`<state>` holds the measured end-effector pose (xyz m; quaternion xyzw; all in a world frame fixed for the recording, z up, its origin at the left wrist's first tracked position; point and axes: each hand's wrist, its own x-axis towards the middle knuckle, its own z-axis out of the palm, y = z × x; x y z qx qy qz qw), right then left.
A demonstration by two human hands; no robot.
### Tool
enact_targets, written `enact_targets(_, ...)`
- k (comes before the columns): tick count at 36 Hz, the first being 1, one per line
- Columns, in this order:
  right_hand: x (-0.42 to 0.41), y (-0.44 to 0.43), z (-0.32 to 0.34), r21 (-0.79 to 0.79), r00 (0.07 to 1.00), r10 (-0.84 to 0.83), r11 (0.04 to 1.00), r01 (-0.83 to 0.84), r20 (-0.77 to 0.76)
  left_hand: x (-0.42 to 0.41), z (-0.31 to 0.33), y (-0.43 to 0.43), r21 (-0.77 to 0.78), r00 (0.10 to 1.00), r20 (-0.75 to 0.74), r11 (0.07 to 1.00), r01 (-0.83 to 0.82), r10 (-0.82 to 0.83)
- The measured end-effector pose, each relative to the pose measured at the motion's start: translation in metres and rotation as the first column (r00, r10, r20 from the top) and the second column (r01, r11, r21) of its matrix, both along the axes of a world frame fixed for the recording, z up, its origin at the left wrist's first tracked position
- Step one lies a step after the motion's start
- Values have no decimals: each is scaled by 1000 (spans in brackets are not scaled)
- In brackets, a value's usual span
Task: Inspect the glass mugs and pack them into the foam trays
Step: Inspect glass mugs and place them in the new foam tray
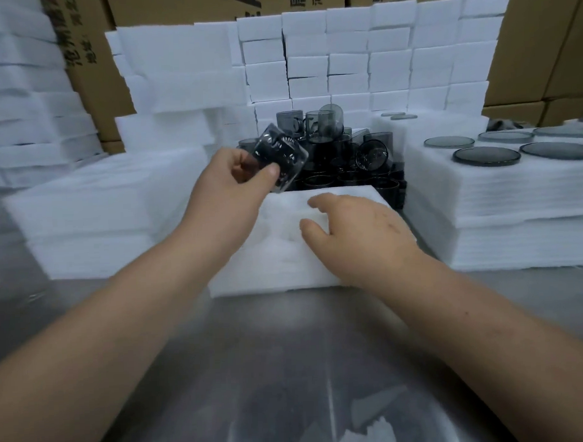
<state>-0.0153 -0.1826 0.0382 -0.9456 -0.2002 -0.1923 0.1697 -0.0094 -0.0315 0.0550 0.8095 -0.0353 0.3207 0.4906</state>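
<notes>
Hands at work over a steel table (288, 359), seen from the wearer's head. Left hand (226, 186) grips a smoky glass mug (281, 158), thumb and fingers curled round its side. The mug is lifted clear of the table and tilted toward the eyes (which end faces up, the blur hides), likely to check for flaws. It hangs just past the far left corner of a white foam tray (278, 261) lying in front of the person. Right hand (360, 231) rests on that tray with fingers loosely spread and holding nothing, seemingly steadying the light foam for packing. Behind the tray a pile of mugs (347, 152) sits within easy reach. To the right, glass lids (486, 156) lie on stacked foam sheets (514, 213). Foam blocks (344, 63) and cardboard boxes (542, 46) wall the back.
</notes>
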Motion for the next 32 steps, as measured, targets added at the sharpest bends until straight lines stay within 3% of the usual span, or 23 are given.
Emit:
enact_targets(9, -5, -5, 1, 313, 987, 115, 939, -145, 110, -14, -14, 6, 137, 998, -7, 989, 60, -60)
enact_targets(20, -7, -5, -1, 301, 969, 230, 921, -246, 89, -26, -17, 9, 196, 996, 53, 979, 65, -77)
enact_targets(32, -4, -6, -1, 333, 965, 232, 906, -259, 122, -24, -19, 8, 147, 989, 88, 983, 107, -121)
